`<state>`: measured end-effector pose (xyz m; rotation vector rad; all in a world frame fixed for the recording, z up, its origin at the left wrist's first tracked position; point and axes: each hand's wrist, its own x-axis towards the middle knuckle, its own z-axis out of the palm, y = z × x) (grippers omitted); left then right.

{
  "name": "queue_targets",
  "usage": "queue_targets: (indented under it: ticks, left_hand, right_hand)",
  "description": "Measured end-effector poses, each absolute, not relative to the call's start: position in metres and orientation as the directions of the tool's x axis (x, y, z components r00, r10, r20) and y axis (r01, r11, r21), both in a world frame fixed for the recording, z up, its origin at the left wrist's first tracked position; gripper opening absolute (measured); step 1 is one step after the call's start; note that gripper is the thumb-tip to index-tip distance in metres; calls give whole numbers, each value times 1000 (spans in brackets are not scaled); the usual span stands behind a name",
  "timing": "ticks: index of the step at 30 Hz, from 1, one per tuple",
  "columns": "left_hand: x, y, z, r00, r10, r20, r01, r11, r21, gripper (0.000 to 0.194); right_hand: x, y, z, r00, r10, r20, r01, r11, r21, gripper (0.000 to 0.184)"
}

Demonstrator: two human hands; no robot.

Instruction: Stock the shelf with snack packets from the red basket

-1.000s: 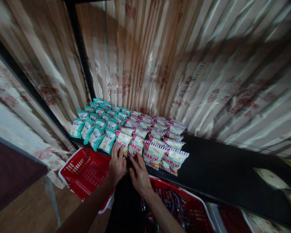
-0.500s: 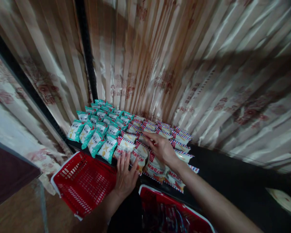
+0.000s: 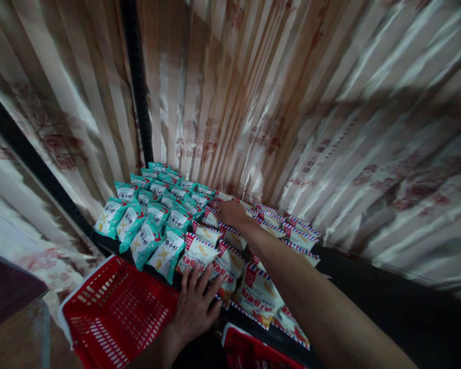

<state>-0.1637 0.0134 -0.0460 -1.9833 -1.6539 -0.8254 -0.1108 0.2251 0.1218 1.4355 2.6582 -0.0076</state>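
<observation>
Rows of snack packets lie on a black shelf (image 3: 369, 277): teal packets (image 3: 146, 225) at the left, white packets with red and blue striped edges (image 3: 230, 256) beside them. My left hand (image 3: 195, 307) lies flat with fingers spread on the front white packets at the shelf's near edge. My right hand (image 3: 227, 212) reaches to the back rows, resting on the striped packets near the curtain; its fingers are turned down and hard to make out. My right forearm crosses above the front striped packets.
A red plastic basket (image 3: 115, 312) sits below the shelf at the left, and another red basket (image 3: 249, 353) shows at the bottom middle. Pleated floral curtain (image 3: 292, 102) hangs behind the shelf. A black upright post (image 3: 138, 87) stands at the back left.
My right hand has moved from the front packets to the back rows by the curtain. My left hand has stayed at the front packets, spreading flat. The view has shifted closer.
</observation>
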Motion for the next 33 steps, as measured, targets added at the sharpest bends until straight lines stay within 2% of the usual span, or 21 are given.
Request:
queue_targets:
  ticks: [6,14,20,24,26,28,30,33]
  left_hand:
    - [-165,19,-49,116,723,681,977,-208,54,50]
    - [-163,22,-55,68,698,713,969,-217,120,51]
    - [-164,22,-56,81,704,705,969,-220,108,50]
    - [-163,23,-59,79,704,706,970,-217,108,50]
    - [-162,23,-62,70,703,708,967,-221,123,50]
    - [-162,24,-64,49,699,713,963,-223,152,51]
    - [-161,24,-66,43,701,712,960,-228,166,52]
    - [-161,24,-67,45,694,718,957,-235,168,53]
  right_hand:
    - [-119,231,118,-559,820,-124,820,569,61,26]
    - [-129,234,108,-557,825,-98,824,563,60,28]
    - [-124,233,109,-564,819,-103,824,567,2,29]
    - [-113,225,119,-634,773,-25,771,630,-96,29]
    - [-110,219,124,-701,710,-66,711,687,-150,23]
    - [-109,212,127,-767,619,-172,642,748,-168,22]
    - [-111,206,127,-797,550,-250,592,793,-143,24]
    - [-118,200,122,-789,557,-260,587,808,-53,26]
